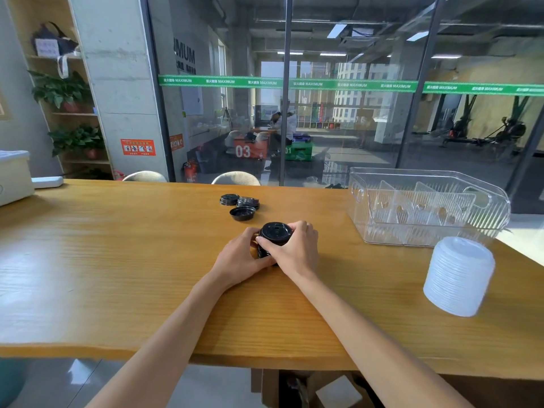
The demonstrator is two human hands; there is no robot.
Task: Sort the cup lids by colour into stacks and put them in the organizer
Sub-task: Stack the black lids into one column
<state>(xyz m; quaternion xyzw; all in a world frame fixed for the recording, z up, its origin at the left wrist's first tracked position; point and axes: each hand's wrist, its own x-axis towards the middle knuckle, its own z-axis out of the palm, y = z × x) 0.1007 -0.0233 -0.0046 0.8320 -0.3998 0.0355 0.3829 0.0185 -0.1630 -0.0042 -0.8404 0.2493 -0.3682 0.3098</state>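
Both hands, left hand (240, 254) & right hand (294, 248), grasp black lid stack (274, 238) mid-table (117, 260), w/ loose black lids (240, 205) behind, white lid stack (459, 275) & organizer (426, 207) at right.

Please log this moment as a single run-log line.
hands: left hand and right hand grip black lid stack | loose black lids behind | white lid stack right | organizer without lids

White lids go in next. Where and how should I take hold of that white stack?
Grip the white stack round its lower side walls, hands on opposite sides, coming from above. It stands as a tall column and leans slightly, so holding it low probably keeps it together.
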